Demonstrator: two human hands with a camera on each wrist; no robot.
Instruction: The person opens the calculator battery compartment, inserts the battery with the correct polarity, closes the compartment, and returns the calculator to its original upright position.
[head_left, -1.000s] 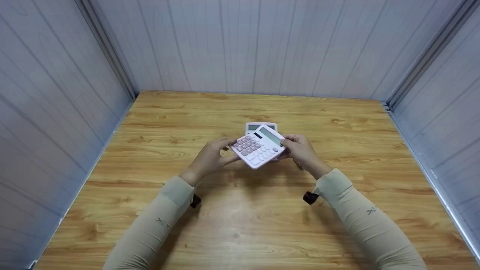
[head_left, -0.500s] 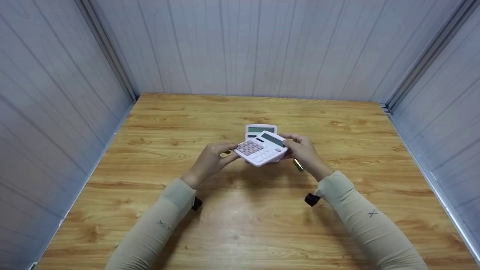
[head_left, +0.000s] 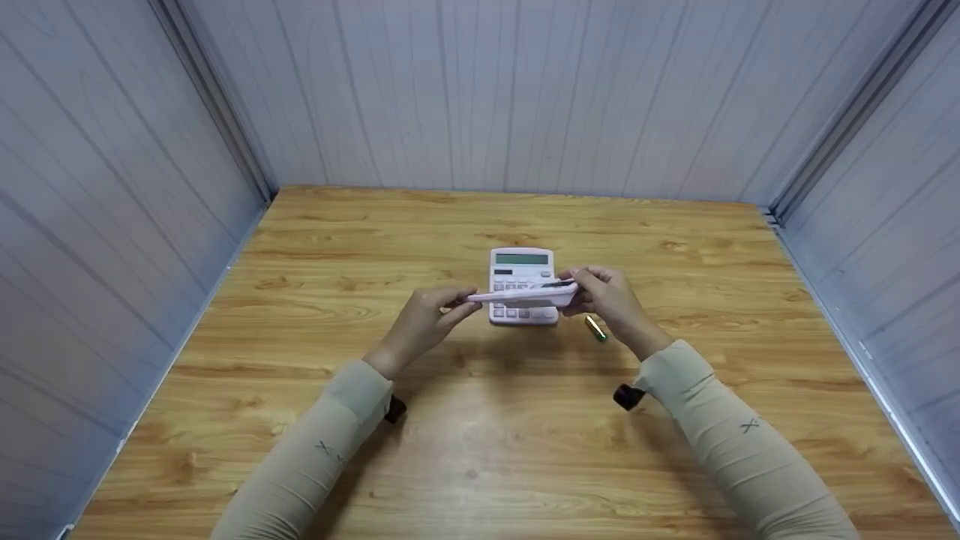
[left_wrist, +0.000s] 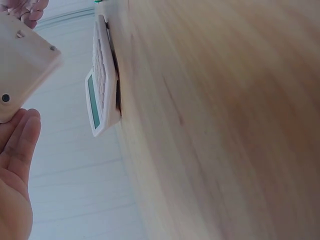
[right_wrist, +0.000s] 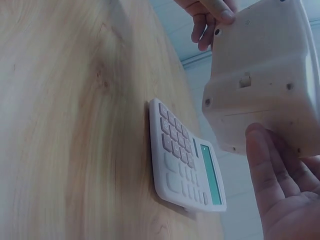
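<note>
Both hands hold one pale pink calculator [head_left: 523,295] in the air, seen nearly edge-on in the head view. My left hand [head_left: 429,321] pinches its left end between thumb and fingers. At the right end my right hand [head_left: 611,304] grips it, fingers underneath. The right wrist view shows its underside [right_wrist: 260,75], with small round feet and a battery cover. Beneath it a second pink calculator [head_left: 523,259] lies face up on the table, screen toward the back, partly hidden by the held one. Close by the right hand lies a small gold-and-green battery [head_left: 596,328].
The wood-grain table [head_left: 360,247] is enclosed by pale panelled walls [head_left: 480,97] at the back and both sides. A black wrist camera [head_left: 628,396] hangs under the right cuff, another black one [head_left: 395,409] under the left.
The held calculator has tipped from keys facing up to nearly edge-on, so more of the calculator on the table shows. The battery beside the right hand has come into fuller view.
</note>
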